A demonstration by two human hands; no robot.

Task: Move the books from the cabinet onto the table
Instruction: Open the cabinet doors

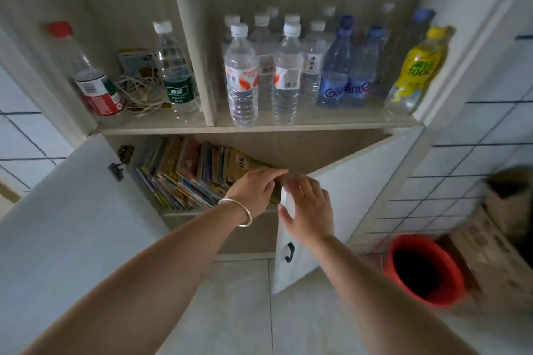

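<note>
A row of thin colourful books (pixel 190 173) leans in the lower compartment of the cabinet (pixel 253 128), whose two white doors stand open. My left hand (pixel 253 190), with a silver bangle on the wrist, reaches into the compartment and lies on the rightmost books, fingers stretched over their tops. My right hand (pixel 305 207) rests with spread fingers against the top edge of the right door (pixel 346 199). The far ends of the books behind my left hand are hidden. No table is in view.
Several plastic water bottles (pixel 242 78) crowd the shelf above, with a yellow drink bottle (pixel 415 69) at the right and a tangle of cables (pixel 138 95) at the left. A red bucket (pixel 424 271) stands on the tiled floor at right, beside a woven basket (pixel 496 228).
</note>
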